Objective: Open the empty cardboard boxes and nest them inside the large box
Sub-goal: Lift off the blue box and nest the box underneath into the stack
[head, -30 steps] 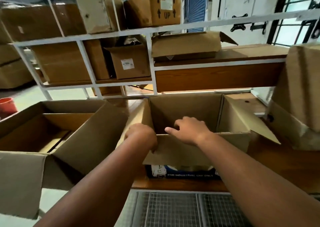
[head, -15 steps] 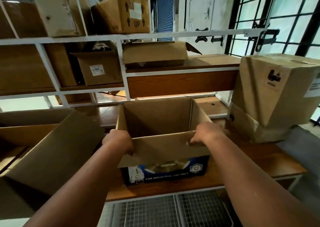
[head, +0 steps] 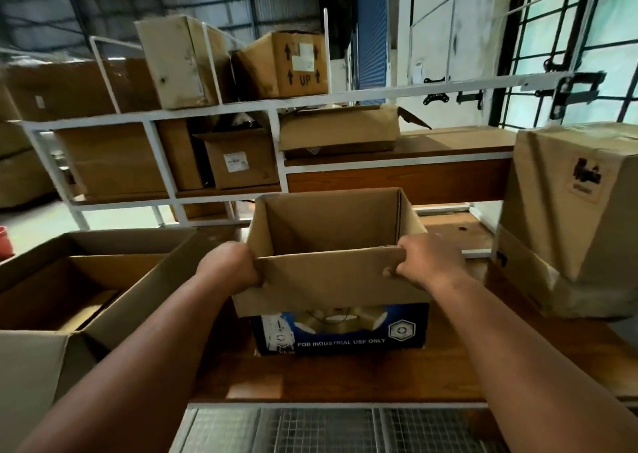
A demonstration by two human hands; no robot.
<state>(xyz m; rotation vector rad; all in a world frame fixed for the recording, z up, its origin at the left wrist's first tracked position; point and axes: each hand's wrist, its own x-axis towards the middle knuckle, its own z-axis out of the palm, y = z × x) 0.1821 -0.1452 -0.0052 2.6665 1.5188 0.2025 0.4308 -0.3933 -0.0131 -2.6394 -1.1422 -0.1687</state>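
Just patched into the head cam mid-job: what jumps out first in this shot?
Dead centre, the open box with the blue printed front, both near corners gripped: left hand, right hand. To its left sits the large open box, flaps spread. On the right stands a closed taped carton.

White shelving (head: 165,162), wooden table (head: 345,376), barred window (head: 587,38), corrugated wall (head: 103,0)

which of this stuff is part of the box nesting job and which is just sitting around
In the job:
- open box with blue print, gripped by left hand and right hand
- large open box

Lying about:
- taped box
- shelf boxes
- red pot
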